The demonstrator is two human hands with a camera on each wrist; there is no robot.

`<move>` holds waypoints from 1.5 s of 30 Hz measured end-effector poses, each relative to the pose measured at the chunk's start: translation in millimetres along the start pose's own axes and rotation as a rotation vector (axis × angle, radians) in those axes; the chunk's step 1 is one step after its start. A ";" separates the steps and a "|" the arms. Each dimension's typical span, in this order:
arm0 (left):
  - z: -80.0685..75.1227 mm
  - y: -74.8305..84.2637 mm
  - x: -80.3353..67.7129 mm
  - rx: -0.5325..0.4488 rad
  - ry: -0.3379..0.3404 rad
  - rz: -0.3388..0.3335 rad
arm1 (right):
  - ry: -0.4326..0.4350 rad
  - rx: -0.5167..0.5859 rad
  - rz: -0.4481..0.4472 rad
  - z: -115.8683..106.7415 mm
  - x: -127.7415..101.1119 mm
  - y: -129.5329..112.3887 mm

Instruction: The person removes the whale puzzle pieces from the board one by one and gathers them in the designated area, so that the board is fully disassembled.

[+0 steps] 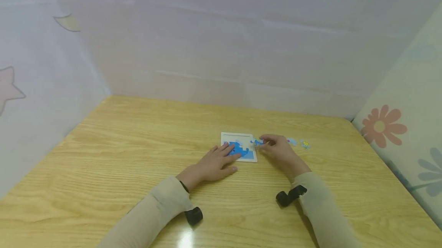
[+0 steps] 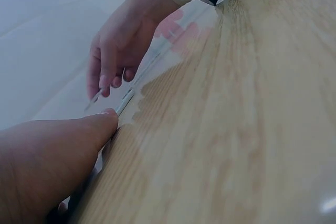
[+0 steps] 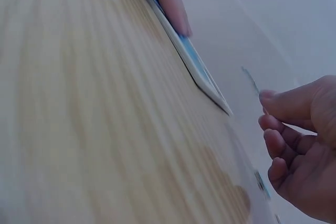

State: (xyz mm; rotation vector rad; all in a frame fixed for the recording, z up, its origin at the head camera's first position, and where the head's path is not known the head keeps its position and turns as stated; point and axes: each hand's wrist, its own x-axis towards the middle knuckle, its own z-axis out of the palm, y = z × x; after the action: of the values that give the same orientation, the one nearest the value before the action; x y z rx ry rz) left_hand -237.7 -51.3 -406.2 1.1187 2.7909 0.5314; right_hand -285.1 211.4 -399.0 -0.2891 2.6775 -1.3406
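Two loose pieces lie beside one puzzle board; flat left hand presses it, right hand pinches one piece.

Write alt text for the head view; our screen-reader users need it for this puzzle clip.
A person's left hand rests flat on a small puzzle board on a wooden table, while the right hand pinches a puzzle piece at the board's right edge. Two loose pieces lie farther right.
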 end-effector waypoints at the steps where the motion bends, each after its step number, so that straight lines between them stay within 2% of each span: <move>1: -0.2 -0.1 0.0 0.002 0.000 0.000 | 0.005 -0.011 -0.019 -5.1 -1.1 2.9; 4: -0.6 -0.5 -0.1 0.002 0.005 -0.002 | 0.025 -0.056 -0.060 -19.8 -5.9 8.5; 10: -1.4 -0.7 -0.2 0.001 -0.003 -0.014 | 0.045 -0.072 -0.060 -42.5 -17.4 11.4; 16: -1.4 -0.5 -0.6 -0.005 0.006 -0.012 | 0.084 -0.136 -0.103 -60.1 -26.5 16.8; 22: -0.2 -2.2 0.7 0.000 0.001 -0.017 | 0.101 -0.166 -0.109 -74.3 -36.7 26.5; 33: 0.6 0.0 1.3 -0.012 0.003 -0.010 | 0.095 -0.086 -0.027 -95.4 -53.3 52.0; 39: 1.2 -0.6 0.1 -0.004 0.006 -0.020 | 0.139 -0.065 -0.028 -98.5 -55.0 65.6; 45: 1.9 -2.0 0.9 -0.002 0.009 -0.017 | 0.143 -0.081 0.024 -100.2 -57.5 67.5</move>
State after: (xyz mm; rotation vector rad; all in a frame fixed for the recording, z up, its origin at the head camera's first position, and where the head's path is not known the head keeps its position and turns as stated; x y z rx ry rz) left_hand -239.3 -51.6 -408.6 1.0940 2.8041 0.5394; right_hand -257.1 342.0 -391.7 -0.1747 2.8472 -1.2947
